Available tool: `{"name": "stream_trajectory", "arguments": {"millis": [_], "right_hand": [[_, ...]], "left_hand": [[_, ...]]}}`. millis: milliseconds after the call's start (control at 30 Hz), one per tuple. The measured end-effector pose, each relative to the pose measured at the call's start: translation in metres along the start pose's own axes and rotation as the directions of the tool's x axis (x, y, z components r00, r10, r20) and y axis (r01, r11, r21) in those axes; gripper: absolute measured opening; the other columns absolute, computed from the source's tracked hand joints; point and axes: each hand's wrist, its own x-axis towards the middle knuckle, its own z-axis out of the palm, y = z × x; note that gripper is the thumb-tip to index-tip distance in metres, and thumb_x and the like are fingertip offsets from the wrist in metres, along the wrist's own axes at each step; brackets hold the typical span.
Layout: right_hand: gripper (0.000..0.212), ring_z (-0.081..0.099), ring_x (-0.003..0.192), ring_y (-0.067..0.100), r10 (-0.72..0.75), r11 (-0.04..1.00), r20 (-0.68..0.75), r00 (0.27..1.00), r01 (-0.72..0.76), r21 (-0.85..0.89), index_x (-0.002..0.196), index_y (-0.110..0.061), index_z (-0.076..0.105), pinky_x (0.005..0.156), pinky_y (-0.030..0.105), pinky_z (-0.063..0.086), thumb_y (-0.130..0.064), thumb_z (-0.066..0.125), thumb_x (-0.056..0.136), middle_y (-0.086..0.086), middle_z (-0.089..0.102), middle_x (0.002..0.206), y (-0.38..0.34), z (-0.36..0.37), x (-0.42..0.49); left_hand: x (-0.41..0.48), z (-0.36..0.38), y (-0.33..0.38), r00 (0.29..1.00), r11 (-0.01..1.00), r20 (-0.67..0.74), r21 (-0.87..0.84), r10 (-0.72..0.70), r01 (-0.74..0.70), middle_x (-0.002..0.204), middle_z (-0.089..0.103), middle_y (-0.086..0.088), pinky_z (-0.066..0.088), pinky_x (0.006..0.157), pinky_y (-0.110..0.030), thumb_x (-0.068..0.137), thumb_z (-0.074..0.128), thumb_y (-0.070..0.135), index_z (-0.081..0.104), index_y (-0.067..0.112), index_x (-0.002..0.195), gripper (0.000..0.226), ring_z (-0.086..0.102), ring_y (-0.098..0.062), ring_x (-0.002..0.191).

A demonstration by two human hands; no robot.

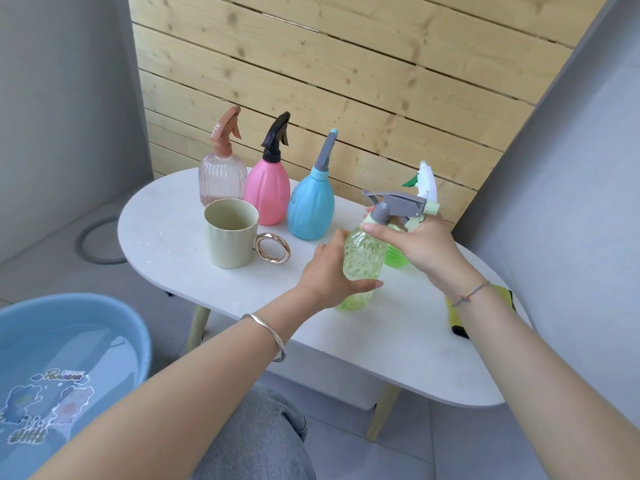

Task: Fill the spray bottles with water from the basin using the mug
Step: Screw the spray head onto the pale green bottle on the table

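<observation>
A clear yellow-green spray bottle (363, 261) stands near the middle of the white oval table (242, 282). My left hand (329, 271) grips its body. My right hand (422, 244) holds the neck just under its grey trigger head (398, 202). A pale green mug (230, 237) with a gold ring handle stands to the left. A blue basin (104, 317) with water sits on the floor at lower left.
Along the table's back stand a clear pink bottle (221, 181), a solid pink bottle (268, 192) and a blue bottle (311, 209). A green bottle (396, 254) with a white head is behind my right hand. A yellow cloth (457, 317) lies at the right edge.
</observation>
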Motion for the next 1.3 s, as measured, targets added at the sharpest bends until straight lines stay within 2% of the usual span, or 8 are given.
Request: {"name": "stream_trajectory", "arguments": {"millis": [133,367,567,667,767,933,1100,1300], "right_hand": [[0.028,0.053,0.064,-0.006,-0.037,0.997,-0.186,0.982,0.023,-0.075,0.076,-0.032,0.059,0.064,0.008,0.043,-0.030,0.085,0.066,-0.019,0.059,0.073,-0.001,0.014,-0.002],[0.033,0.061,0.103,-0.004,0.008,0.994,0.152,0.988,-0.025,0.110,0.111,-0.013,0.064,0.086,0.017,0.047,-0.003,0.071,0.080,-0.005,0.069,0.111,-0.002,-0.005,-0.003],[0.029,0.058,0.076,0.013,-0.104,0.994,-0.193,0.976,0.105,-0.009,0.072,-0.024,0.061,0.076,0.029,0.049,-0.015,0.088,0.063,-0.005,0.065,0.080,-0.013,0.012,-0.008],[0.025,0.055,0.073,0.003,-0.077,0.997,-0.122,0.990,0.074,-0.027,0.073,-0.033,0.064,0.073,0.021,0.047,-0.024,0.086,0.066,-0.010,0.061,0.077,-0.014,0.007,-0.007],[0.020,0.057,0.085,-0.015,-0.076,0.997,0.050,0.996,0.077,-0.008,0.094,-0.027,0.068,0.076,0.003,0.039,-0.022,0.077,0.077,-0.023,0.064,0.084,-0.008,-0.008,-0.011],[0.021,0.062,0.092,-0.008,-0.020,0.997,0.015,1.000,0.019,0.080,0.101,-0.023,0.067,0.081,0.009,0.044,-0.021,0.073,0.081,-0.024,0.071,0.089,0.007,-0.022,-0.016],[0.044,0.045,0.075,0.014,-0.192,0.976,-0.365,0.911,0.140,-0.166,0.088,-0.013,0.047,0.071,0.025,0.041,-0.035,0.080,0.071,-0.005,0.048,0.081,0.012,-0.011,-0.027],[0.038,0.064,0.087,0.005,-0.062,0.992,-0.288,0.956,0.028,-0.121,0.108,-0.019,0.066,0.080,0.024,0.051,-0.040,0.073,0.078,-0.012,0.067,0.105,0.016,0.009,-0.048]], "left_hand": [[-0.001,0.001,-0.001,1.000,1.000,-0.005,-0.007,0.004,-0.004,0.121,0.052,-0.002,0.042,0.097,-0.044,0.070,0.083,0.046,0.035,0.013,0.133,0.086,0.043,-0.024,0.119],[-0.002,-0.001,0.001,1.000,1.000,-0.017,0.014,0.013,-0.012,0.107,0.045,0.004,0.043,0.094,-0.043,0.071,0.083,0.046,0.036,0.013,0.130,0.083,0.043,-0.025,0.114],[0.000,0.002,-0.001,1.000,1.000,-0.024,0.002,0.012,-0.012,0.123,0.053,-0.003,0.043,0.095,-0.045,0.070,0.083,0.047,0.035,0.013,0.134,0.087,0.042,-0.025,0.119],[0.001,0.002,-0.001,1.000,1.000,-0.025,0.011,0.015,-0.014,0.121,0.051,-0.002,0.043,0.095,-0.042,0.070,0.083,0.047,0.035,0.012,0.132,0.086,0.043,-0.024,0.118],[0.002,-0.007,-0.003,0.997,0.997,0.078,-0.068,0.030,-0.025,0.124,0.045,0.003,0.037,0.096,-0.029,0.072,0.084,0.042,0.030,0.015,0.140,0.091,0.041,-0.017,0.122],[0.004,-0.025,-0.011,0.962,0.981,0.272,-0.196,0.038,0.017,0.136,0.047,0.010,0.037,0.101,-0.024,0.079,0.081,0.029,0.029,0.025,0.148,0.086,0.045,-0.010,0.126],[0.002,-0.021,-0.008,0.992,0.995,0.119,-0.087,0.050,-0.040,0.125,0.048,0.007,0.035,0.090,-0.020,0.071,0.086,0.035,0.037,0.029,0.144,0.088,0.046,-0.012,0.111],[-0.002,0.000,-0.002,0.999,1.000,-0.022,-0.004,0.026,-0.026,0.113,0.035,-0.002,0.033,0.085,-0.021,0.068,0.085,0.047,0.036,0.015,0.136,0.089,0.039,-0.015,0.102]]}}
